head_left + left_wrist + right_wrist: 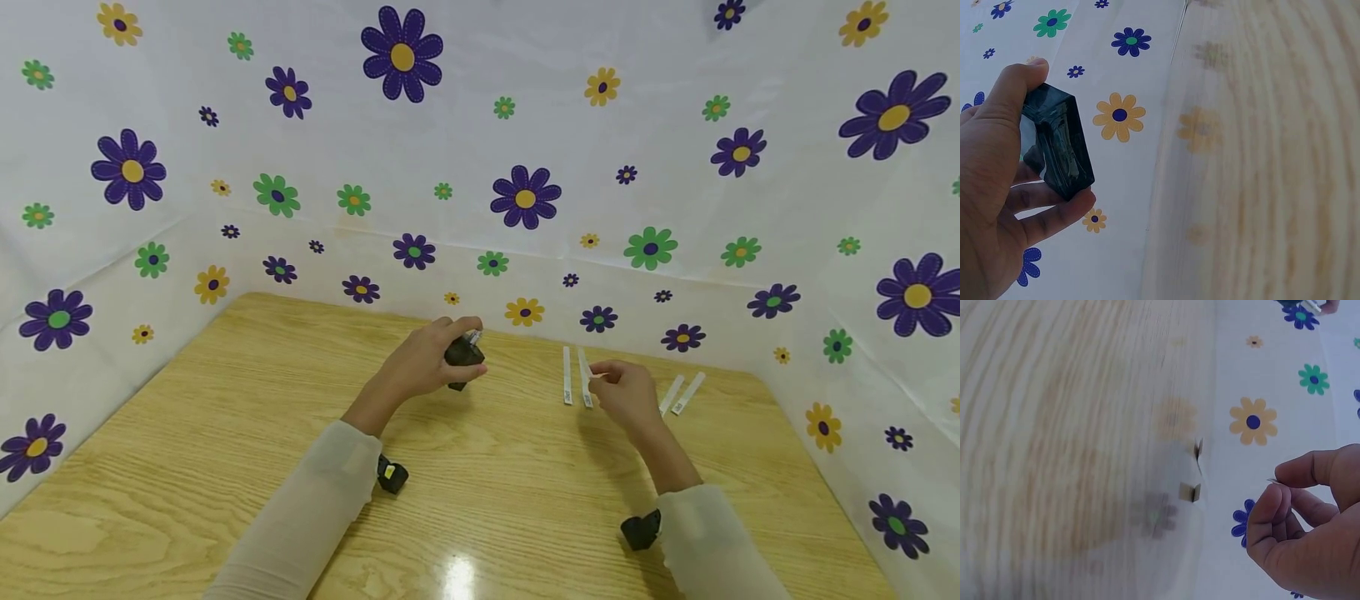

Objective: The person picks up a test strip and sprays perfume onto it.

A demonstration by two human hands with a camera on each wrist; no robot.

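My left hand (pixel 427 358) grips a dark, glossy perfume bottle (pixel 463 352) above the back of the table. In the left wrist view, the bottle (pixel 1063 144) is faceted and partly see-through, held between thumb and fingers. My right hand (pixel 628 396) pinches a thin white paper strip (pixel 583 365) between thumb and fingertip. The right wrist view shows that strip (pixel 1274 481) nearly edge-on, so little of it is visible. Just left of it lies another paper strip (pixel 567 375) with small dark print at its near end. Beyond the right wrist, another printed strip (pixel 688 393) lies slanted beside a partly covered one (pixel 671 395).
A light wood-grain table (pixel 480 467) spreads beneath both hands. White cloth (pixel 450 142) with printed flowers stands behind it and along both sides. A black wrist device (pixel 392 475) sits at the left sleeve, and a second black device (pixel 641 531) at the right.
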